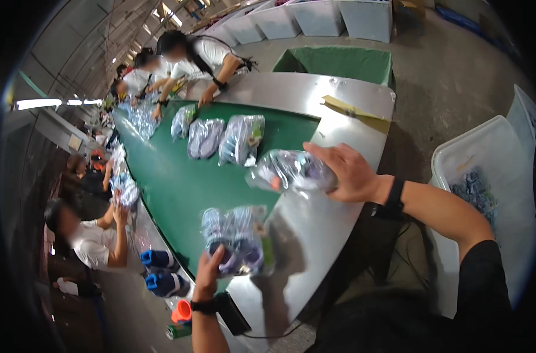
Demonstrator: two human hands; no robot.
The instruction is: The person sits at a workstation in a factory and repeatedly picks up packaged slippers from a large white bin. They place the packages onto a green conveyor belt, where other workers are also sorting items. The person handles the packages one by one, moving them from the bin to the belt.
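Green belt (pixel 165 182), shoes (pixel 253 257) in clear bags (pixel 284 163), bin (pixel 491 150) of blue items (pixel 475 191)

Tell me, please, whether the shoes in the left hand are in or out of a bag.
In: a clear, glossy bag surrounds the shoes in the left hand.

Beyond the right grip (pixel 351 172), a green bin (pixel 365 66); to that grip's right, a tub (pixel 488 144); left of the left grip (pixel 209 273), an orange cup (pixel 182 312).
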